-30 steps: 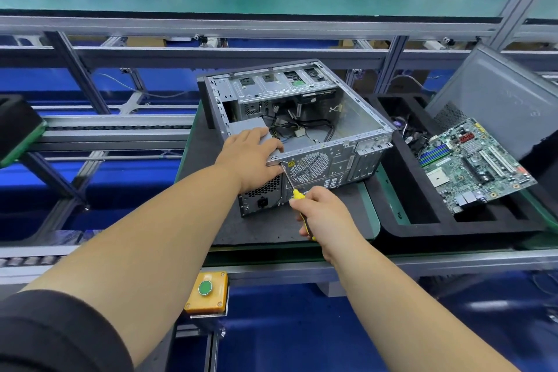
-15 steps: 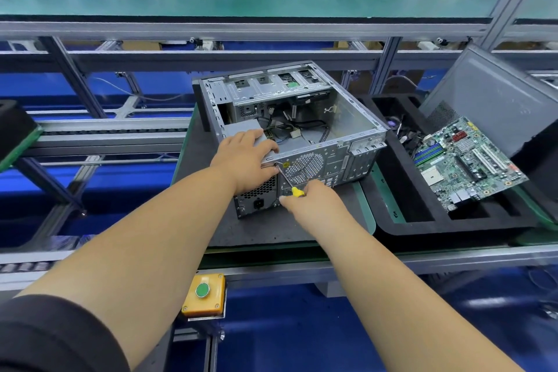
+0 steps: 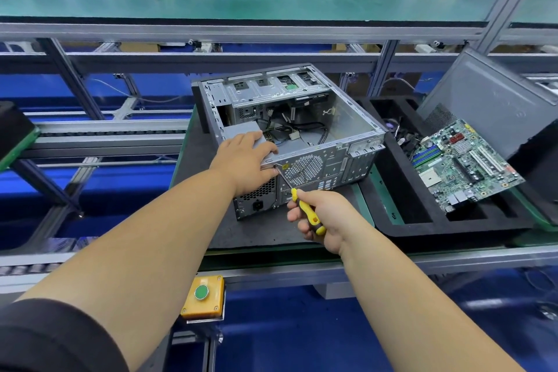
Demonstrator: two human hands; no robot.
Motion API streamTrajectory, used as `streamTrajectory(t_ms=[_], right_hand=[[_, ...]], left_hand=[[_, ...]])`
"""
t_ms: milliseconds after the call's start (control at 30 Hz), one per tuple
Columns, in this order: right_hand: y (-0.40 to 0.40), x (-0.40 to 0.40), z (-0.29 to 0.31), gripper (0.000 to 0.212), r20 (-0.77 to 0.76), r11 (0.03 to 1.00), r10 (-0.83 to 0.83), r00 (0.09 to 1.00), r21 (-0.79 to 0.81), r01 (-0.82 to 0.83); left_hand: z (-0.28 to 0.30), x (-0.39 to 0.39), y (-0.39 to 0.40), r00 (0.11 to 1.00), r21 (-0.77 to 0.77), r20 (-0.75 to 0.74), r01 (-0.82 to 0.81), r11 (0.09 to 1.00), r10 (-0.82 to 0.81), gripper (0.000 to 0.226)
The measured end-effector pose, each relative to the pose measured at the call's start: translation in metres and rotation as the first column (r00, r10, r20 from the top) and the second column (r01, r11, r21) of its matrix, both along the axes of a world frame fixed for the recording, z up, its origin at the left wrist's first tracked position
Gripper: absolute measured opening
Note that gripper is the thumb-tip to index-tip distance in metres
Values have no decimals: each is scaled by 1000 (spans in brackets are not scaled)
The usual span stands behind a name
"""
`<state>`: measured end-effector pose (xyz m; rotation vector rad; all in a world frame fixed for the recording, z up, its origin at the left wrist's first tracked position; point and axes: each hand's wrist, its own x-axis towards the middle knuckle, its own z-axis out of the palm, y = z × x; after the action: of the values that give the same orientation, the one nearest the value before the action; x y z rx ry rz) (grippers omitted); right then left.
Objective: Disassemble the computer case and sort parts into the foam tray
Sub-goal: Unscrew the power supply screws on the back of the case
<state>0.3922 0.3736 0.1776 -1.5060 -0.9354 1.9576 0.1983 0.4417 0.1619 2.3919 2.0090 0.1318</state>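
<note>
Computer case (image 3: 302, 130) sat open-side-up on the dark mat on the tabletop (image 3: 193, 160), just left of the foam tray (image 3: 392, 220). Left hand (image 3: 244, 160) lay flat over the rear top corner, covering part of the power supply (image 3: 241, 131); fingers relaxed, gripping nothing. Right hand (image 3: 320, 217) was wrapped round the yellow screwdriver (image 3: 305, 208), tip at the rear panel beside the left fingertips; screw itself too small to make out. Motherboard (image 3: 462, 163) leaned tilted in the tray, whose far compartment contents were unclear.
</note>
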Motion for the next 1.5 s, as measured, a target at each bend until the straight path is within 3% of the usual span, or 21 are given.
streamTrajectory(t_ms=[100, 133, 200, 233, 300, 367, 433, 533, 600, 667, 800, 900, 967, 1100, 1267, 1367, 1500], right_hand=[[1, 5, -6, 30, -340, 981, -103, 935, -192, 38], [1, 5, -8, 29, -389, 976, -124, 913, -212, 43], [1, 2, -14, 29, -346, 987, -107, 932, -152, 57], [1, -1, -16, 28, -245, 995, -80, 966, -80, 62], [-2, -7, -14, 27, 115, 990, -14, 993, 138, -2], [-5, -10, -11, 24, 510, 908, -8, 860, 363, -207], [-9, -12, -9, 20, 771, 771, -69, 633, 443, -457], [-14, -16, -7, 17, 896, 663, -200, 397, 422, -618], [-13, -16, -5, 19, 896, 650, -255, 364, 437, -621], [-10, -13, -4, 21, 872, 668, -261, 415, 473, -574], [-4, -10, -3, 20, 752, 807, -66, 656, 427, -408], [0, -14, -2, 34, 425, 967, -23, 905, 240, -88], [0, -11, -1, 36, 231, 994, -62, 971, 103, 39], [-1, -2, -5, 34, 115, 997, -30, 993, 73, 22], [-1, 1, -14, 14, 147, 990, -14, 989, 143, -7], [-4, 0, -20, 6, 229, 968, -25, 973, 249, -34], [-7, -4, -21, 11, 426, 922, -29, 904, 360, -140]], left_hand=[[0, 0, 1, 1000, 10, 2, 0, 1000, 0, 47], [0, 0, 1, 1000, 14, 0, 1, 1000, -1, 47], [-1, 0, 1, 1000, 17, -1, 3, 1000, -3, 47], [-1, 0, 1, 1000, 18, 1, 3, 1000, -3, 47], [-1, 0, 1, 1000, 18, 6, 1, 1000, -1, 47], [-1, -1, 1, 1000, 18, 3, 2, 1000, -2, 47], [-1, -1, 1, 1000, 20, -3, 2, 1000, -2, 48], [-1, 0, 1, 1000, 21, -2, 1, 1000, -1, 48], [-1, 0, 1, 1000, 20, -1, 3, 1000, -3, 48], [-1, 0, 1, 1000, 20, 0, 5, 1000, -5, 48], [-2, -1, 1, 1000, 22, 1, 7, 1000, -7, 48], [-2, -1, 1, 1000, 27, -1, 8, 1000, -8, 47], [-2, -1, 2, 1000, 30, -4, 8, 1000, -8, 47], [-3, -2, 2, 1000, 33, 2, 13, 999, -13, 47], [-5, -2, 2, 1000, 37, 13, 12, 999, -12, 46], [-5, -2, 3, 1000, 41, 9, 11, 999, -12, 46], [-5, -2, 3, 1000, 41, 12, 10, 999, -11, 46]])
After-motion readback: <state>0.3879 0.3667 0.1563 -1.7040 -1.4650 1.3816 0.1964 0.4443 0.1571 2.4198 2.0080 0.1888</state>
